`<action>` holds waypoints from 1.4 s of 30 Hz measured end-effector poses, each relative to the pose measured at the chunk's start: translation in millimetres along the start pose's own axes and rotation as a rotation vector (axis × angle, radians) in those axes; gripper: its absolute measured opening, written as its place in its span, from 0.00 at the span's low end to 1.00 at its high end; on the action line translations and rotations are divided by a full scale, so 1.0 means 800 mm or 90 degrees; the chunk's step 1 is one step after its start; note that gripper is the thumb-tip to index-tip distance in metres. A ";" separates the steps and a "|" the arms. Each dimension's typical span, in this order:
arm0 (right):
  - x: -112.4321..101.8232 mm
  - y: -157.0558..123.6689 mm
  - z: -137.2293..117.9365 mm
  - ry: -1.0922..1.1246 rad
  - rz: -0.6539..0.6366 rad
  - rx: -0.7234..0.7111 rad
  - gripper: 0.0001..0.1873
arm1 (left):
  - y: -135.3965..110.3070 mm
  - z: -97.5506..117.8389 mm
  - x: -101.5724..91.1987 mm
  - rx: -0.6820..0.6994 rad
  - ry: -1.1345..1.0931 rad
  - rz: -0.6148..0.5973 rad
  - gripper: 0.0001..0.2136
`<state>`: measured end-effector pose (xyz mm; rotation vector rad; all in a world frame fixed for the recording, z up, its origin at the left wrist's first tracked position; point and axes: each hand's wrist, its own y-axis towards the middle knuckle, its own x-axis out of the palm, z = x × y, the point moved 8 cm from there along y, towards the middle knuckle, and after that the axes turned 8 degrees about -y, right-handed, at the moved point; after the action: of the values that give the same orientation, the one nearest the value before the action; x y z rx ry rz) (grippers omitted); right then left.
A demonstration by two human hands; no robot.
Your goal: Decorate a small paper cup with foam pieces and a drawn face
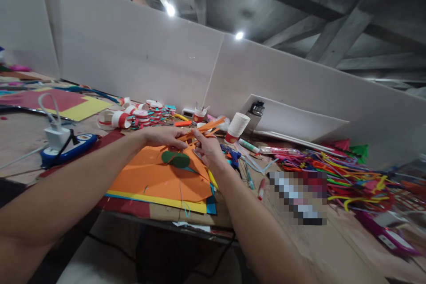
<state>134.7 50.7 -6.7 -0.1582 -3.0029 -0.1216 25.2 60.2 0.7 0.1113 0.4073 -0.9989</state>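
Observation:
Several thin orange strips (pixel 214 124), perhaps paper or foam, slant up to the right between my hands. My left hand (pixel 168 137) pinches their lower left part. My right hand (pixel 209 148) is closed around them farther right, its thumb on top. Something greyish shows under my right fingers, too hidden to name. Beneath the hands lie orange sheets (pixel 146 182), stacked over a yellow sheet (pixel 196 207) and a blue sheet (pixel 211 204). A dark green rounded piece (pixel 175 159) sits on the orange sheets just below my left hand. A thin light-blue cord (pixel 185 206) hangs over their front edge.
To the left stand a blue power strip (pixel 84 142) with a white charger (pixel 57 136) and red-white paper-cup crafts (pixel 140 117). Stacked paper cups (pixel 238 126), a blue glue gun (pixel 232 154), a red marker (pixel 262 188) and colourful pipe cleaners (pixel 333 168) lie rightward. A white partition (pixel 140 57) closes the back.

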 end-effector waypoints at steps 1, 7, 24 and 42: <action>-0.001 0.000 0.000 0.003 0.000 -0.005 0.24 | 0.000 0.001 0.000 0.000 0.008 0.006 0.16; -0.004 0.004 0.002 0.028 -0.008 -0.007 0.22 | 0.005 0.000 0.003 0.015 -0.019 0.015 0.22; 0.017 -0.009 -0.027 -0.022 -0.167 -0.073 0.21 | 0.021 -0.011 0.020 0.112 -0.325 -0.085 0.16; -0.009 -0.018 -0.075 -0.336 -0.141 -0.132 0.15 | 0.014 0.013 0.021 0.166 -0.236 -0.026 0.09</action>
<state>147.9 30.2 50.2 0.1487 -3.5184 -0.4852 45.9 49.8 2.7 0.1494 -0.0613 -1.0834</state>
